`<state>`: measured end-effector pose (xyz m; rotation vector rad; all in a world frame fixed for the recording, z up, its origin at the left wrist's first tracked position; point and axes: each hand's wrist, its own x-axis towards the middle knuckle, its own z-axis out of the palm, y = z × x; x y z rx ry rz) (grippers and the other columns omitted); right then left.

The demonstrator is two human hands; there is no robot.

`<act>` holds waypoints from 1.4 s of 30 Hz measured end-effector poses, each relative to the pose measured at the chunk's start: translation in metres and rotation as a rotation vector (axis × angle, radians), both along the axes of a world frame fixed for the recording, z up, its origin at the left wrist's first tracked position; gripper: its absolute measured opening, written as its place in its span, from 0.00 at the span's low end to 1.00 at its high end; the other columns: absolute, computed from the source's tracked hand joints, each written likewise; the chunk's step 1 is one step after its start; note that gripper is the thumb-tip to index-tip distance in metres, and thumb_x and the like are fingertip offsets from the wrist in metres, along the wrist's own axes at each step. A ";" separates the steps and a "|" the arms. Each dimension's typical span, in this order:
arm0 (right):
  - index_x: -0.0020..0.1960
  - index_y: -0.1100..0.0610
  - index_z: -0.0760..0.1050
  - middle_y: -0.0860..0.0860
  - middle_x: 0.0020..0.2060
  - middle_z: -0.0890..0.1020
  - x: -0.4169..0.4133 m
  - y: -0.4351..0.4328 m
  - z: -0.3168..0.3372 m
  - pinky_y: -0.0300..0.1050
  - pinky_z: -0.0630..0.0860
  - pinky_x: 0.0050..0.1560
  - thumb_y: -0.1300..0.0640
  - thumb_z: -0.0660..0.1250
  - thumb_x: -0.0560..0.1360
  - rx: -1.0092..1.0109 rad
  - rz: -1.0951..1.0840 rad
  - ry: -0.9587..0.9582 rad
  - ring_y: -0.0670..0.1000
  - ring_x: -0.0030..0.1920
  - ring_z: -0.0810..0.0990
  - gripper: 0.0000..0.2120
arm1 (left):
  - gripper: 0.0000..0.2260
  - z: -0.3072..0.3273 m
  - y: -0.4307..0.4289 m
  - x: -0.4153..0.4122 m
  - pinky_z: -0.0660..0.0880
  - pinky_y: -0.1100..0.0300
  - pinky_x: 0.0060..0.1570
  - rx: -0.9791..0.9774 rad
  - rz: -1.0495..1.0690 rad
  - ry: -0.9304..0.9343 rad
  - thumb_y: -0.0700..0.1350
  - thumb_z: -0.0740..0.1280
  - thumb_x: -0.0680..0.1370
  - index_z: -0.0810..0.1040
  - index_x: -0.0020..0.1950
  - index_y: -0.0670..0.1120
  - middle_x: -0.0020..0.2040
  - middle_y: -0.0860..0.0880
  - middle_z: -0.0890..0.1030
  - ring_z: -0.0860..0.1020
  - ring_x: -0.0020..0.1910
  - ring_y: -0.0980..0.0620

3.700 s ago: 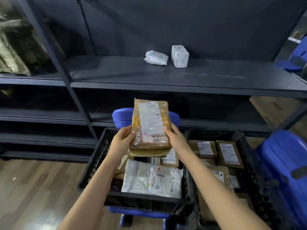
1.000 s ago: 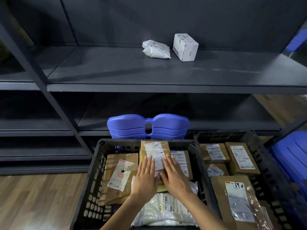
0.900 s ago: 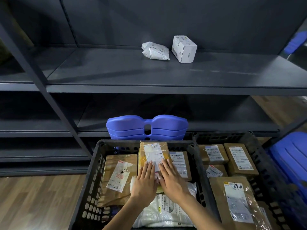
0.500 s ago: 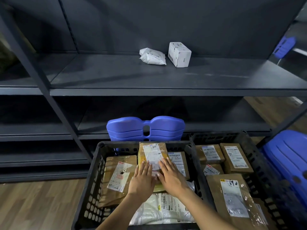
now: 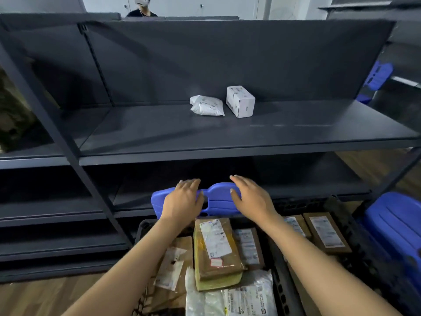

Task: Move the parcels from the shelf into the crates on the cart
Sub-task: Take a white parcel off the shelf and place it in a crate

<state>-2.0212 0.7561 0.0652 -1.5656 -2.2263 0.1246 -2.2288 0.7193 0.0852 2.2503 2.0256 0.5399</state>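
Observation:
Two parcels lie on the dark shelf (image 5: pixel 159 137): a white plastic bag (image 5: pixel 206 106) and, right of it, a small white box (image 5: pixel 240 101). Below me, the brown taped parcel (image 5: pixel 216 249) rests among other parcels in the left black crate (image 5: pixel 142 226). The right crate (image 5: pixel 348 226) holds several brown parcels. My left hand (image 5: pixel 184 200) and my right hand (image 5: pixel 249 197) are raised above the crate, fingers relaxed and holding nothing, stretched toward the shelf.
A blue plastic cart handle (image 5: pixel 214 199) sits behind my hands. More blue plastic (image 5: pixel 396 226) stands at the right. A slanted shelf post (image 5: pixel 68 153) crosses the left. A person (image 5: pixel 141 6) stands beyond the shelf. Wooden floor (image 5: pixel 45 297) lies lower left.
Both hands have let go of the brown taped parcel, which now lies in the left crate. They have risen toward the shelf, and my view has tilted upward.

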 end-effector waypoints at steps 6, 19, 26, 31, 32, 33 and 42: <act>0.78 0.56 0.56 0.51 0.77 0.58 0.033 0.078 0.052 0.45 0.53 0.74 0.46 0.54 0.81 0.032 0.025 -0.099 0.50 0.77 0.53 0.28 | 0.29 0.045 0.071 0.032 0.43 0.55 0.76 -0.002 -0.071 0.232 0.53 0.54 0.83 0.52 0.79 0.40 0.79 0.44 0.53 0.49 0.79 0.47; 0.76 0.58 0.55 0.54 0.77 0.57 0.074 0.221 0.115 0.55 0.64 0.69 0.42 0.59 0.79 -0.039 -0.041 -0.113 0.56 0.77 0.54 0.33 | 0.32 0.102 0.208 0.088 0.45 0.52 0.77 -0.108 0.024 0.249 0.53 0.56 0.82 0.47 0.79 0.39 0.80 0.44 0.48 0.47 0.79 0.46; 0.76 0.60 0.55 0.56 0.76 0.57 0.069 0.296 0.110 0.53 0.63 0.70 0.41 0.64 0.76 -0.077 -0.107 -0.022 0.56 0.76 0.56 0.37 | 0.34 0.101 0.294 0.105 0.48 0.52 0.76 -0.138 0.001 0.230 0.52 0.59 0.81 0.45 0.79 0.39 0.80 0.43 0.49 0.48 0.79 0.45; 0.74 0.60 0.58 0.55 0.70 0.67 0.061 0.342 0.104 0.53 0.70 0.63 0.38 0.68 0.72 -0.102 -0.172 0.108 0.55 0.70 0.66 0.41 | 0.35 0.095 0.345 0.118 0.49 0.53 0.76 -0.126 -0.025 0.171 0.51 0.61 0.80 0.45 0.79 0.40 0.80 0.44 0.49 0.50 0.78 0.46; 0.75 0.60 0.57 0.55 0.71 0.67 0.059 0.349 0.102 0.53 0.70 0.63 0.37 0.69 0.71 -0.119 -0.171 0.126 0.55 0.70 0.66 0.43 | 0.35 0.093 0.354 0.119 0.50 0.53 0.75 -0.126 -0.032 0.151 0.51 0.61 0.80 0.45 0.79 0.40 0.80 0.44 0.49 0.51 0.78 0.46; 0.75 0.60 0.57 0.55 0.71 0.67 0.057 0.355 0.100 0.53 0.70 0.62 0.36 0.69 0.70 -0.130 -0.168 0.144 0.55 0.70 0.66 0.45 | 0.35 0.091 0.362 0.120 0.52 0.53 0.75 -0.125 -0.036 0.129 0.50 0.61 0.80 0.45 0.79 0.40 0.80 0.45 0.50 0.52 0.78 0.46; 0.60 0.54 0.66 0.50 0.58 0.78 0.043 0.374 0.087 0.47 0.74 0.47 0.43 0.73 0.64 -0.130 -0.163 0.435 0.56 0.57 0.78 0.31 | 0.41 0.057 0.385 0.123 0.67 0.58 0.59 -0.014 -0.126 -0.269 0.44 0.67 0.75 0.43 0.80 0.46 0.72 0.44 0.68 0.71 0.65 0.46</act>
